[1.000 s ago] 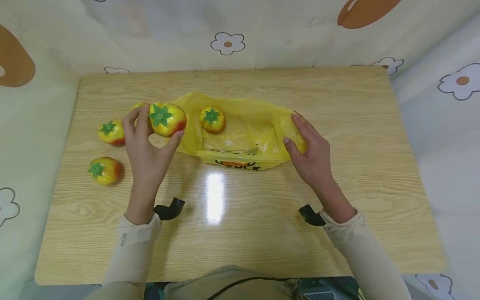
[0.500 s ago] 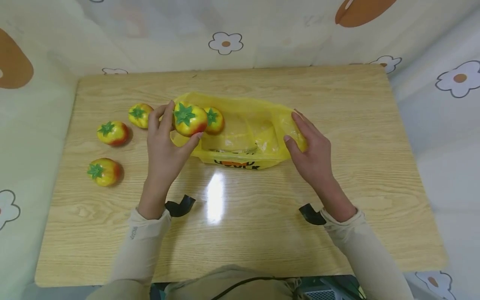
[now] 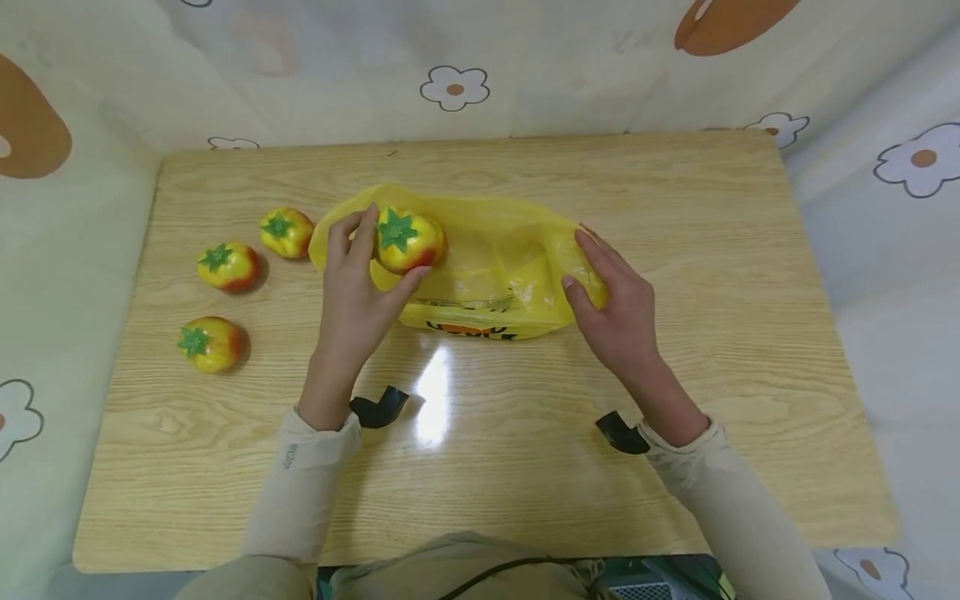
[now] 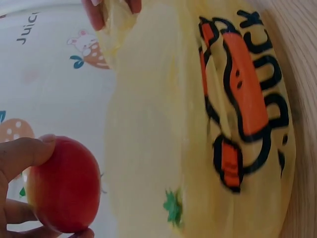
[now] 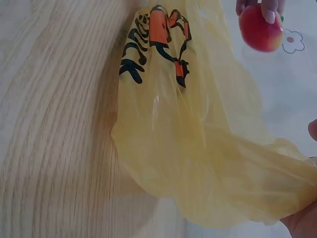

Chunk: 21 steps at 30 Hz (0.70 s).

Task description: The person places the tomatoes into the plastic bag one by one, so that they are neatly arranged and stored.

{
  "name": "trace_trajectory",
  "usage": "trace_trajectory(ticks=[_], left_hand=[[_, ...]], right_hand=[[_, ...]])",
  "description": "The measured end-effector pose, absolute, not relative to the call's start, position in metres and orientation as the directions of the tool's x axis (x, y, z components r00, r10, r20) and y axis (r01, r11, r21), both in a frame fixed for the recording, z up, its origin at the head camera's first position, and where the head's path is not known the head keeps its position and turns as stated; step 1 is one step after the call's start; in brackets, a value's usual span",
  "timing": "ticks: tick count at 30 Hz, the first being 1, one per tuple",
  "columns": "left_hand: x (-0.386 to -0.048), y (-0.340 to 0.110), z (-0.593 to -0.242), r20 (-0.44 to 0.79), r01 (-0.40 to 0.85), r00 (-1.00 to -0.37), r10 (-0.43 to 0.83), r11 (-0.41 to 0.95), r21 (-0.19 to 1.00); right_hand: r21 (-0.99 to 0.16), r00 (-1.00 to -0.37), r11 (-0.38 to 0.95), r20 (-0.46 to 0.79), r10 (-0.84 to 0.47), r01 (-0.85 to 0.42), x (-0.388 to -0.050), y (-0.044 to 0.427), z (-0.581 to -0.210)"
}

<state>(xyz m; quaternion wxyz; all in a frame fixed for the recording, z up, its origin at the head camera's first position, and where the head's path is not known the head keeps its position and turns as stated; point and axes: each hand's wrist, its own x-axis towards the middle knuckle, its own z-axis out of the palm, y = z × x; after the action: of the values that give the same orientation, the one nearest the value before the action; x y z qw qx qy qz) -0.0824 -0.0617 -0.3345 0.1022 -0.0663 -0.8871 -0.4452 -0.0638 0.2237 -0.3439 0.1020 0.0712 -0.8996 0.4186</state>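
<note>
My left hand [image 3: 354, 296] holds a yellow-red fruit with a green star-shaped leaf [image 3: 405, 242] between thumb and fingers, over the left part of the yellow plastic bag [image 3: 480, 250]. In the left wrist view the held fruit [image 4: 64, 184] shows its red side, outside the bag's wall; a green leaf [image 4: 173, 208] shows through the plastic. From above, the held fruit mostly covers the one in the bag. The bag's right rim is gripped by my right hand [image 3: 618, 312], and the right wrist view shows the plastic [image 5: 247, 183] drawn out to that hand.
Three more such fruits lie left of the bag on the wooden table [image 3: 525, 467]: one at the back [image 3: 287, 232], one in the middle [image 3: 229, 267], one nearer the front [image 3: 212, 344]. A patterned cloth [image 3: 555, 75] stands behind the table.
My left hand has carried its fruit rightward, from the bag's left edge to over the bag's left part, uncovering the back fruit on the table. My right hand has barely shifted, still gripping the rim.
</note>
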Motion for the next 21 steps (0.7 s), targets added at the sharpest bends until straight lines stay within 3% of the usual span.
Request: trace_trajectory(ticks=[21], left_hand=[[-0.095,-0.029,-0.350,0.139,0.168,-0.986,0.095,0.612,0.773]], right_hand=[[-0.771,-0.968,0.599,0.251,-0.026,-0.217,-0.057,0.221,-0.337]])
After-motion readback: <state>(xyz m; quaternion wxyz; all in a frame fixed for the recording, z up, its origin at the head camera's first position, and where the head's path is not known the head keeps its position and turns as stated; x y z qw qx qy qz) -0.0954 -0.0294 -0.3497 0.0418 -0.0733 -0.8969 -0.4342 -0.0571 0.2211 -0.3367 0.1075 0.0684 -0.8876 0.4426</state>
